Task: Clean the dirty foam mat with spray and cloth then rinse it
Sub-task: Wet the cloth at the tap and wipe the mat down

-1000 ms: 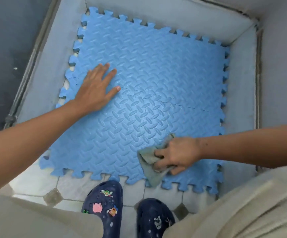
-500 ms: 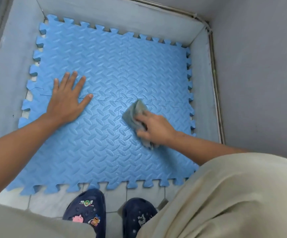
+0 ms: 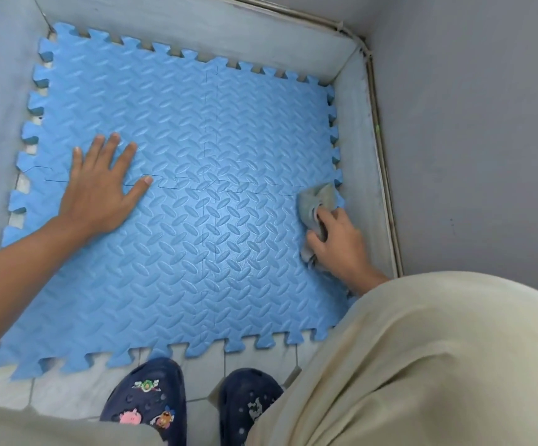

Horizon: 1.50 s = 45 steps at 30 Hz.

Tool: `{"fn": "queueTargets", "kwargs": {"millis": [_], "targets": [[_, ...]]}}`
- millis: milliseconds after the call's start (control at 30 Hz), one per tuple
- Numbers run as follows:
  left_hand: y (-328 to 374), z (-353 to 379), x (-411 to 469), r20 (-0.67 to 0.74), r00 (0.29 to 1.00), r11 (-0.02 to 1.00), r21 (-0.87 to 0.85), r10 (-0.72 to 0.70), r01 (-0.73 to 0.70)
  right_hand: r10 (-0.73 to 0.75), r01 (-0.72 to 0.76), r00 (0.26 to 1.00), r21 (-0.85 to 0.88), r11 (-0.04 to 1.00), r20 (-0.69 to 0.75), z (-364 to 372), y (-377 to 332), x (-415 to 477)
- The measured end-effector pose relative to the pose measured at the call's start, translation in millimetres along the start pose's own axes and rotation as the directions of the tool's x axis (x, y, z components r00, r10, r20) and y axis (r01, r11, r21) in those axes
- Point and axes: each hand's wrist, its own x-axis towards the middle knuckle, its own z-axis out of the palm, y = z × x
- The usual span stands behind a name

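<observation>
A blue foam mat (image 3: 177, 239) made of interlocked puzzle tiles with a raised leaf pattern lies flat on the tiled floor, filling most of the view. My left hand (image 3: 100, 191) rests palm down on its left part with fingers spread. My right hand (image 3: 338, 246) is closed around a crumpled grey-green cloth (image 3: 317, 201) and presses it on the mat's right edge. No spray bottle is in view.
Grey walls (image 3: 470, 140) enclose the mat on the left, far and right sides, with a pale low skirting (image 3: 357, 156) along them. My two dark blue clogs (image 3: 151, 400) stand on white floor tiles (image 3: 68, 391) at the mat's near edge. My beige sleeve covers the lower right.
My right hand has carried the cloth from the mat's near edge to its middle and then out to the right edge. My left hand has stayed flat on the mat.
</observation>
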Motion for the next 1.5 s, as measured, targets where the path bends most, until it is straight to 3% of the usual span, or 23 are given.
{"fn": "queueTargets", "kwargs": {"millis": [67,133,200,267,300,367,467,533,600,667,733,800,867,900,967,1033,1133,1200,1300,1400,1500], "targets": [[-0.1,-0.4,1.0,0.003,1.000,1.000,-0.001,-0.006,0.006,-0.235,0.242,0.961,-0.031,0.970,0.149,8.5,-11.1,-34.9],[-1.0,-0.2,0.6,-0.003,1.000,1.000,-0.002,-0.014,0.014,-0.436,0.458,0.844,0.001,0.889,0.311,17.0,-17.1,-61.4],[-1.0,1.4,0.6,-0.011,1.000,1.000,0.000,-0.014,0.014,-0.544,0.589,0.743,0.006,0.808,0.390,19.8,-16.3,-59.8],[-1.0,2.3,1.5,-0.017,1.000,1.000,0.005,-0.007,0.007,-0.599,0.654,0.709,-0.029,0.756,0.373,17.5,-14.2,-43.1],[-1.1,2.1,2.0,-0.013,1.000,1.000,0.004,-0.003,0.003,-0.593,0.644,0.728,-0.045,0.764,0.345,14.0,-13.0,-31.4],[-1.0,1.4,1.7,-0.009,1.000,1.000,0.007,-0.001,0.001,-0.489,0.517,0.836,-0.062,0.854,0.248,3.0,-11.2,1.1],[0.6,0.1,0.9,-0.008,1.000,1.000,0.008,0.014,-0.013,-0.118,0.118,0.992,0.006,0.993,0.035,-11.9,-15.3,64.7],[-1.5,-1.0,4.1,-0.001,1.000,1.000,0.007,0.028,-0.027,0.092,-0.081,0.991,0.110,0.991,-0.098,-18.4,-26.2,99.7],[-9.5,-2.0,12.6,-0.014,1.000,1.000,0.012,0.026,-0.026,0.078,-0.069,0.991,0.079,0.994,-0.110,-16.0,-47.9,113.5],[-22.0,-3.3,24.3,-0.046,0.999,1.000,0.003,-0.022,0.022,-0.090,0.093,0.994,0.044,0.995,-0.069,-6.0,-81.2,104.8],[-34.3,-6.2,34.5,-0.081,0.991,0.995,-0.023,-0.103,0.102,-0.367,0.366,0.930,0.025,0.930,0.025,14.6,-119.1,82.9],[-43.2,-8.2,40.3,-0.108,0.983,0.989,-0.025,-0.148,0.146,-0.627,0.623,0.764,0.076,0.778,0.156,37.0,-154.0,56.1],[-48.3,-10.4,45.0,-0.117,0.983,0.990,-0.013,-0.144,0.143,-0.768,0.766,0.602,0.114,0.633,0.216,49.8,-170.1,47.3],[-50.9,-12.6,47.2,-0.118,0.982,0.990,-0.009,-0.144,0.144,-0.799,0.798,0.561,0.114,0.592,0.218,50.0,-171.1,53.2],[-60.1,-14.4,49.2,-0.117,0.980,0.987,-0.018,-0.159,0.158,-0.776,0.777,0.604,0.085,0.624,0.181,41.5,-163.4,80.2],[-70.2,-14.5,45.6,-0.116,0.979,0.985,-0.032,-0.170,0.167,-0.652,0.650,0.748,0.060,0.757,0.125,22.5,-148.7,120.5],[-75.0,-9.0,38.9,-0.122,0.980,0.987,-0.024,-0.159,0.157,-0.324,0.324,0.945,0.000,0.946,-0.033,-10.8,-109.3,195.3],[-72.8,-7.6,39.1,-0.121,0.978,0.985,-0.034,-0.172,0.169,-0.081,0.080,0.985,-0.015,0.997,-0.154,-29.0,-75.5,242.9],[-71.5,-7.9,39.2,-0.130,0.974,0.982,-0.038,-0.187,0.184,0.197,-0.195,0.960,0.030,0.980,-0.198,-44.7,-59.8,279.3],[-70.6,-9.2,38.9,-0.142,0.971,0.981,-0.036,-0.191,0.188,0.168,-0.166,0.974,0.024,0.986,-0.150,-31.4,-109.0,274.4],[-69.1,-11.3,39.3,-0.136,0.970,0.980,-0.037,-0.200,0.196,-0.095,0.099,0.991,0.037,0.994,-0.091,-5.1,-180.9,251.0]]}}
